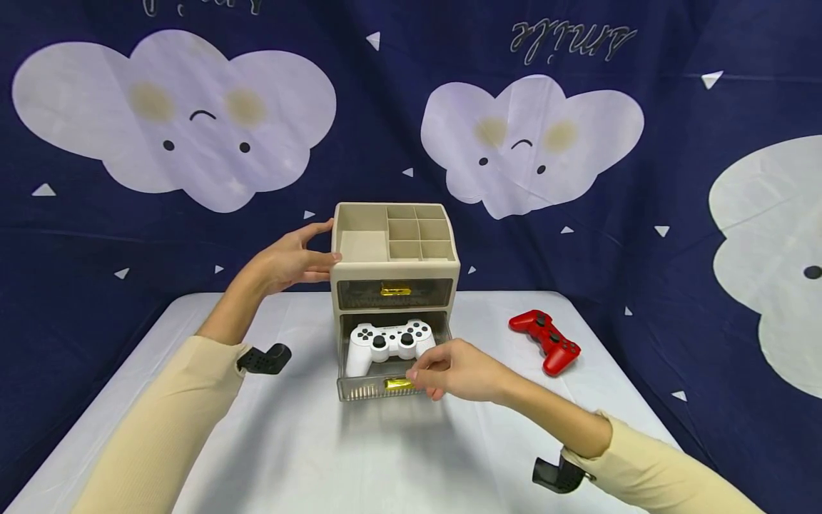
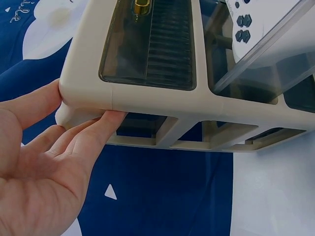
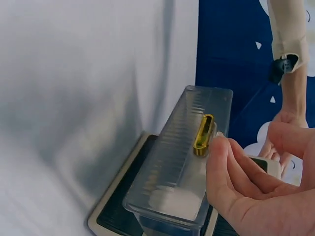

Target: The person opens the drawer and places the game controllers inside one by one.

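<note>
A beige desktop organizer (image 1: pixel 396 270) stands on the table, its lower clear drawer (image 1: pixel 359 389) pulled out and its upper drawer (image 1: pixel 359 294) closed. In the lower drawer lies a white game controller (image 1: pixel 392 343). My left hand (image 1: pixel 292 260) rests against the organizer's left side, fingers fairly straight; the left wrist view shows fingertips (image 2: pixel 114 117) on the side frame. At the drawer front is my right hand (image 1: pixel 459 371), its fingertips right beside the gold handle (image 3: pixel 203 135). A gap shows between the right thumb and fingers in the right wrist view.
A red game controller (image 1: pixel 546 341) lies on the white table (image 1: pixel 308 442) to the right of the organizer. Divided compartments (image 1: pixel 419 232) form the organizer's top. Behind the table hangs a dark blue cloth (image 1: pixel 379 128) with cloud prints.
</note>
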